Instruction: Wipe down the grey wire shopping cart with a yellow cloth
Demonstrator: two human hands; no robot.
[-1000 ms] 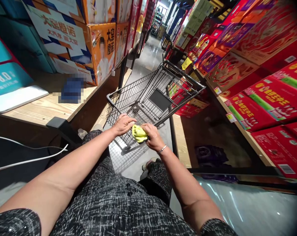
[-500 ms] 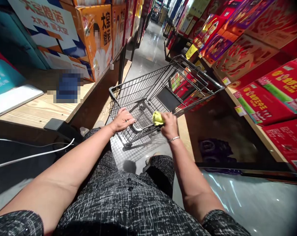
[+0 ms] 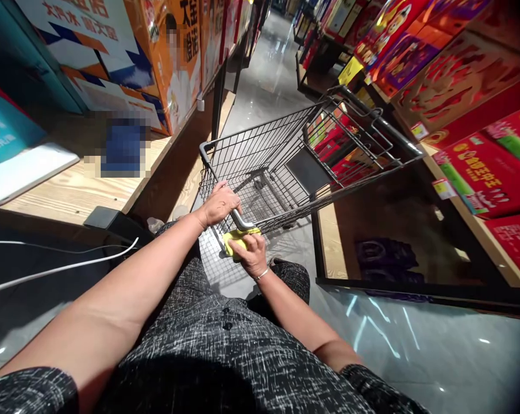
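A black wire shopping cart (image 3: 268, 132) stands before me in the aisle, its near end towards my body and its handle at the far right. My left hand (image 3: 220, 205) is closed around the grey rim at the cart's near end. Just below the rim's near corner, my right hand (image 3: 253, 255) presses a yellow-green cloth (image 3: 238, 238) against the wire side. The fingers of that hand are bent over the cloth, and part of it is hidden behind them. A black flap (image 3: 309, 171) hangs inside the cart below the handle.
On the left, a wooden shelf (image 3: 113, 192) bears orange drink cartons (image 3: 173, 75), a white tablet-like panel (image 3: 35, 169) and a blurred-out blue item. Red gift boxes (image 3: 475, 172) fill the right-hand shelf. A white cable (image 3: 70, 270) hangs at the left.
My right hand has moved left and down with the cloth, from beside the cart to its near corner. My left hand still grips the rim. The cart sits further right in view.
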